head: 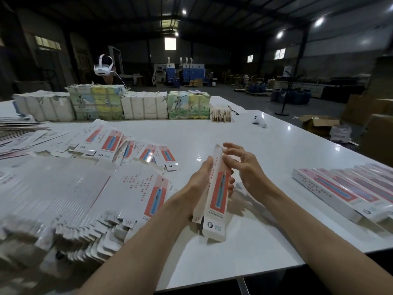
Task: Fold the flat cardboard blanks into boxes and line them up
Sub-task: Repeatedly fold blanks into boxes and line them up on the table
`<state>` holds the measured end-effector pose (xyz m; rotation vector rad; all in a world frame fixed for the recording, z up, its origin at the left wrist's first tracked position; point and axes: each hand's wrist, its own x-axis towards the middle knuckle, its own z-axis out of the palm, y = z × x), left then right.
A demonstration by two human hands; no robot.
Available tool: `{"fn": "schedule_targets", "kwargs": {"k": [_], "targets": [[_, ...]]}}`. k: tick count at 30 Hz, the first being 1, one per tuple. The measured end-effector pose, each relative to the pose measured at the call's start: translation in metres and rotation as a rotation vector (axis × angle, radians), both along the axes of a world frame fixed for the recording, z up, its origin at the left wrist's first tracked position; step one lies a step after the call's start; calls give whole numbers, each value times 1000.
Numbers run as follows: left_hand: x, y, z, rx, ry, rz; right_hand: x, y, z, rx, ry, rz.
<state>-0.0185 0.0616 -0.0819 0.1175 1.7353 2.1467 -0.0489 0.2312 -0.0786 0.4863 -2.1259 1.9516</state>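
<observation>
Box [217, 188], half folded, stood tilted nearly upright over the near part of the tabletop [244, 241]; I saw the left hand [201, 179] wrapped round its long side and the right hand [244, 167] loose-fingered, grasping nothing, thumb against its top end. Open tabletop lay ahead and down to the near edge, while a heap of flat blanks [85, 199] crowded the left and a row of finished boxes [340, 194] ran toward the right edge. Wrapped bundles [144, 105] walled the far side, with a white controller [259, 122] near them.
</observation>
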Motion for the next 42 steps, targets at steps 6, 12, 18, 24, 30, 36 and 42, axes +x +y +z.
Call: {"fn": "schedule_targets", "kwargs": {"k": [6,12,18,24,30,36,42], "targets": [[-5,12,-2,77,-76,-27,3,-2,0,-196,-100,140],[-15,4,-3,358,-210,16,6,-10,-9,-95,-129,24],[-22,0,-10,394,-211,43,7,-12,-9,-2,-49,10],[-19,6,-15,63,69,279,0,-4,-13,14,-14,12],[-17,4,-15,32,295,328,1,-1,-11,51,-4,11],[-11,9,-8,-79,352,110,5,4,-8,9,-20,40],[-11,6,-14,-243,387,163,4,2,-7,20,-30,73]]}}
